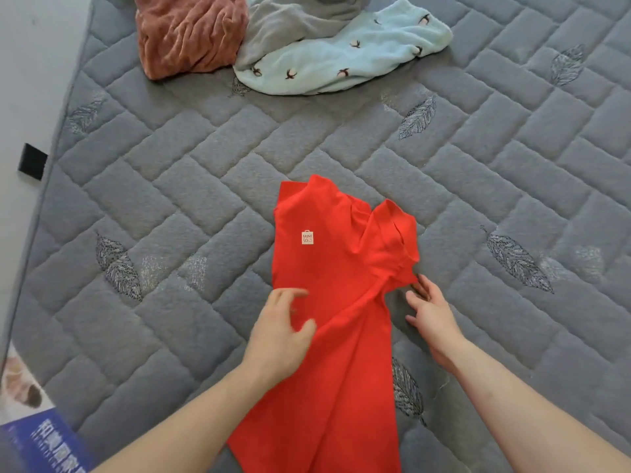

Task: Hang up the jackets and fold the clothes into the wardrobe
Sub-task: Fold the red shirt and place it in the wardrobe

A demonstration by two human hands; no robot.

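- We see a grey quilted mattress (341, 138) under everything; it runs out from our hands on every side and carries stitched leaf shapes.
- We have a red shirt (341, 302) lying on the mattress directly under and between our hands. Its lower part trails back toward us between the forearms, and its collar end lies just beyond the fingertips, with one sleeve folded over the body.
- A small white label (307, 237) sits on the shirt, just ahead of our left hand.
- Well beyond both hands, at the far edge of the mattress, we see a heap of three cloths touching one another: a rust cloth (191, 32) ahead and to the left, a grey cloth (290, 22) in the middle, and a pale blue cloth (341, 59) with small dark motifs lying ahead of the right hand.
- Our left hand (280, 339) rests on the shirt's left side, fingers loosely bent and spread, thumb toward the cloth; it looks blurred, and we cannot tell whether it pinches any fabric.
- Our right hand (432, 312) sits at the shirt's right edge, just beside the folded sleeve. Its fingertips touch the sleeve's corner, and the fingers are loose and partly spread rather than closed round anything.
- Behind and left of our left forearm, off the mattress, a blue printed box (44, 442) shows at the corner.
- Far left of our hands, a small black tab (32, 162) sits at the mattress edge.
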